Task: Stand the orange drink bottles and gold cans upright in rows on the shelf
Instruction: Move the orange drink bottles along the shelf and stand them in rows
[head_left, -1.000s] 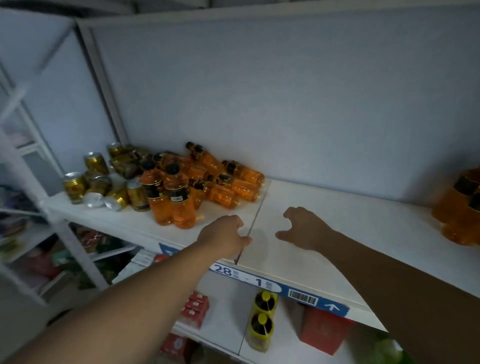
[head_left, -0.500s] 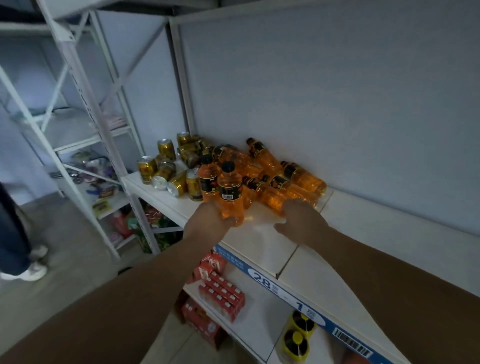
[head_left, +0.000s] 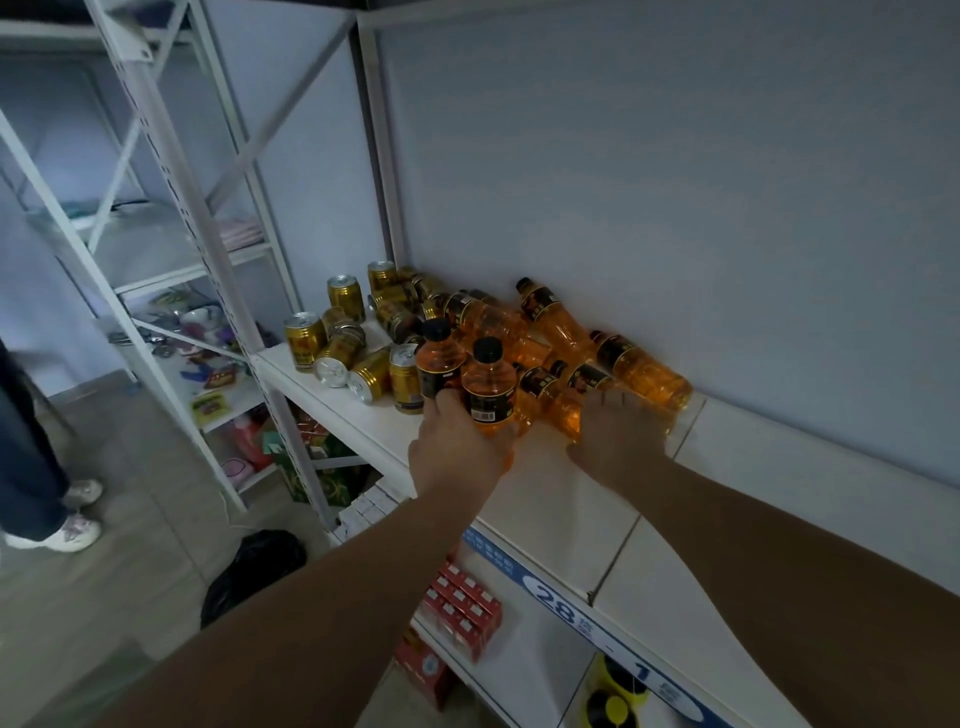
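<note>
Two orange drink bottles stand upright on the white shelf (head_left: 561, 499): one (head_left: 488, 387) in front, another (head_left: 440, 358) just behind it on the left. My left hand (head_left: 457, 447) is wrapped round the base of the front one. More orange bottles (head_left: 639, 366) lie in a heap against the back wall. My right hand (head_left: 621, 434) covers a lying bottle (head_left: 558, 400) at the front of that heap. Gold cans (head_left: 304, 340) sit at the shelf's left end, some upright, some (head_left: 337, 358) on their sides.
A white metal rack (head_left: 208, 249) with oddments stands to the left. Below the shelf are red boxes (head_left: 462, 608) and yellow-capped containers (head_left: 613, 701). A black bag (head_left: 254, 566) lies on the floor. A person's legs and shoes (head_left: 52, 514) are at the far left.
The view swung left and closer to the shelf. Both hands reached forward from the bare shelf to the bottles; the left now holds the front upright bottle, the right lies on a toppled one.
</note>
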